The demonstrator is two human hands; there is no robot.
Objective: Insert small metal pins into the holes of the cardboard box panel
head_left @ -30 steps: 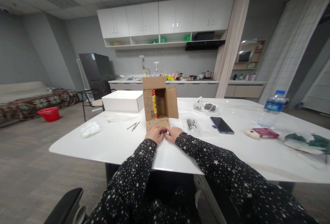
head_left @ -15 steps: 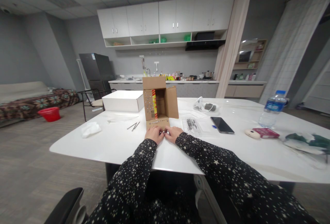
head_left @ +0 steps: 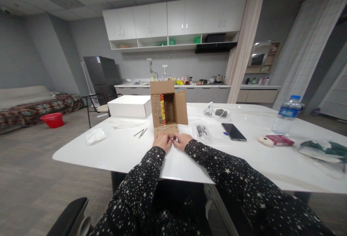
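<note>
An opened cardboard box (head_left: pixel 180 109) stands on the white table, its mouth facing me and its flaps spread. Small shiny pieces dot its left flap (head_left: pixel 156 110), beside a red and yellow strip (head_left: pixel 162 109). More of them line the lower flap (head_left: pixel 166 129), which lies toward me. At that flap's near edge, my left hand (head_left: pixel 162 141) is closed, fingertips pinched together. My right hand (head_left: pixel 183 141) meets it from the right, also pinching. Whatever sits between the fingertips is too small to name. Two or so thin metal tools, perhaps tweezers (head_left: pixel 141 133), lie left of the box.
A white box (head_left: pixel 130 107) is behind on the left, with a crumpled tissue (head_left: pixel 96 137) nearer. To the right lie a clear plastic case (head_left: pixel 206 134) with small dark pieces, a phone (head_left: pixel 233 131), a dark red box (head_left: pixel 280 140) and a water bottle (head_left: pixel 287 114).
</note>
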